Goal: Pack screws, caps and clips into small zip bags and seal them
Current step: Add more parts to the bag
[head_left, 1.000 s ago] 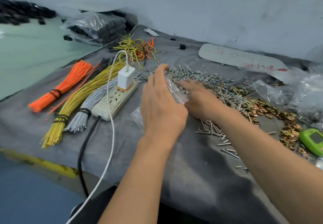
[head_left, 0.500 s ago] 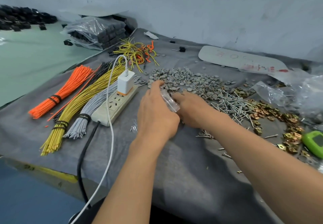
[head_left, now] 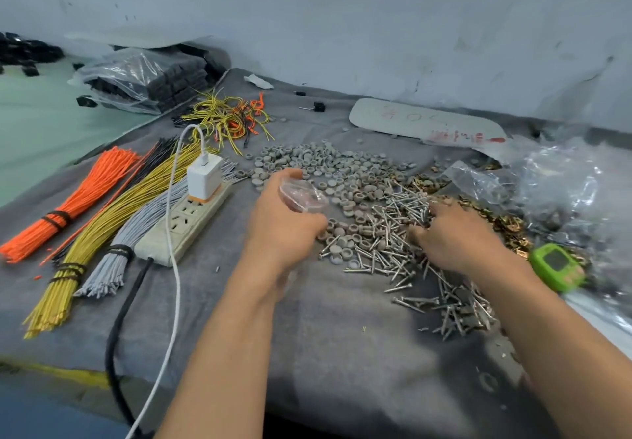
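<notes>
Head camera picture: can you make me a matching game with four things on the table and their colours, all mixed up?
Things:
1. charger plugged into the power strip
2. caps
3. gadget with a small screen
4. leftmost wire bundle

Colours:
A. orange
B. green
C. white
D. grey

Pairs: 1-C, 2-D, 3-B, 4-A

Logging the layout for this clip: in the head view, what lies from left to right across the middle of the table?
Orange wires, power strip, left hand holding a small bag, right hand, green gadget.
</notes>
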`<state>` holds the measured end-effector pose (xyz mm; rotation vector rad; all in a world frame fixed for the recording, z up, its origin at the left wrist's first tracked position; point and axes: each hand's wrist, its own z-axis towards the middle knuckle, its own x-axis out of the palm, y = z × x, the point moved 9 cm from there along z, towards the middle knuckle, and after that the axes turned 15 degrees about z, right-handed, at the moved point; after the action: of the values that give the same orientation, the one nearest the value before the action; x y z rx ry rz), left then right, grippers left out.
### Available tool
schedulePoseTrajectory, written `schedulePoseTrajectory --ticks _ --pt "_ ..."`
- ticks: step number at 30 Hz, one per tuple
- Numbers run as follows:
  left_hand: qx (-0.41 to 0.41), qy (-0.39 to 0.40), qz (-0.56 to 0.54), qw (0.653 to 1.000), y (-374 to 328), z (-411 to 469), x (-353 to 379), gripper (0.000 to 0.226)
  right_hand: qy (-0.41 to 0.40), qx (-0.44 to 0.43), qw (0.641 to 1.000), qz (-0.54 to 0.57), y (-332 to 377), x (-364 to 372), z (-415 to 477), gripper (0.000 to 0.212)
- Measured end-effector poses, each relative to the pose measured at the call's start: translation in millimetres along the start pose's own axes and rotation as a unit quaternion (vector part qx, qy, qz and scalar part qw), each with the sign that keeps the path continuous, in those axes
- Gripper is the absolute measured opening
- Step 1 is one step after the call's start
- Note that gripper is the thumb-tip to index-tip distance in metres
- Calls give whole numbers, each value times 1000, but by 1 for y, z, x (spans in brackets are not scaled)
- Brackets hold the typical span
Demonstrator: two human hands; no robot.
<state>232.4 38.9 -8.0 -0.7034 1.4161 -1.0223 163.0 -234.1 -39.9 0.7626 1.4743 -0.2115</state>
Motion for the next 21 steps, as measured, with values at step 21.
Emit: schedulePoseTrajectory --ticks 21 --pt "34 -131 107 985 -24 -20 8 60 67 -74 992 72 -53 -14 -22 58"
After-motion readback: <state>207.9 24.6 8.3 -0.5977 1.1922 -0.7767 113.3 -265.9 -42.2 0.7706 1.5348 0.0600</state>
